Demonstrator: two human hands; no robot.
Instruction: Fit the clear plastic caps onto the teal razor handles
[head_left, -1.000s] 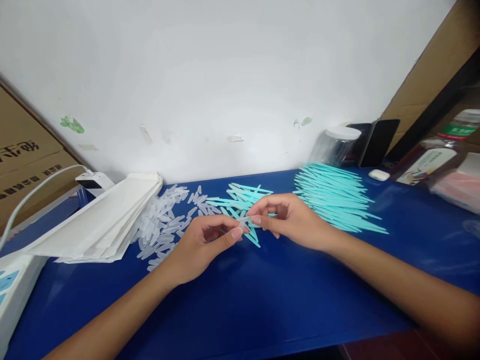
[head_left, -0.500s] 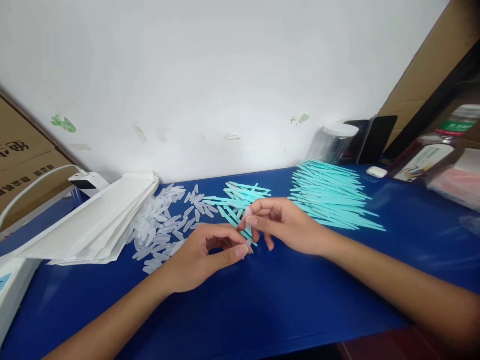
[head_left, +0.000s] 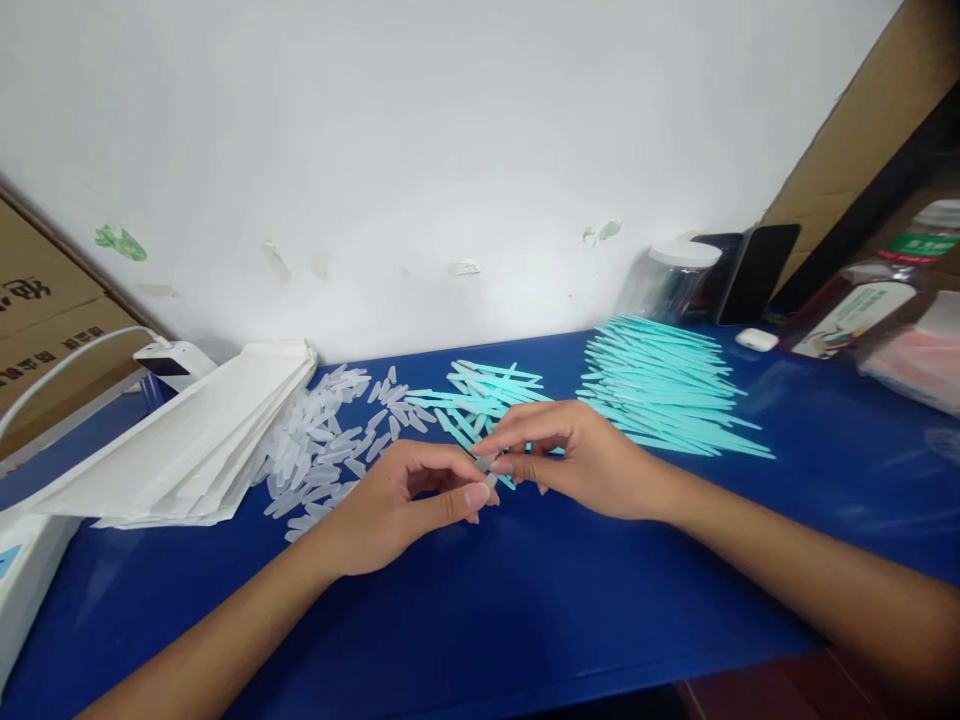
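My left hand [head_left: 405,505] is closed in a pinch, thumb against fingers, on a small translucent plastic piece [head_left: 491,480]. Facing it, my right hand [head_left: 570,450] pinches another small translucent plastic piece [head_left: 486,462], largely covered by the fingertips. The two hands nearly touch, and I cannot tell whether the pieces are joined. Behind the fingers lies a loose heap of thin teal sticks [head_left: 487,385]. Left of that, many similar translucent pieces [head_left: 322,430] are spread beside my left hand. A bigger pile of teal sticks [head_left: 664,385] lies beyond my right hand.
White paper sleeves [head_left: 202,430] are stacked at left on the blue table [head_left: 525,620], near a white device with a cable [head_left: 176,362]. At the back right stand a lidded jar [head_left: 667,280], a dark phone [head_left: 761,270], a white earbud case [head_left: 757,340] and a bottle [head_left: 862,300].
My right hand has lowered its translucent piece and brought it to the fingertips of my left hand. My left hand has hardly moved.
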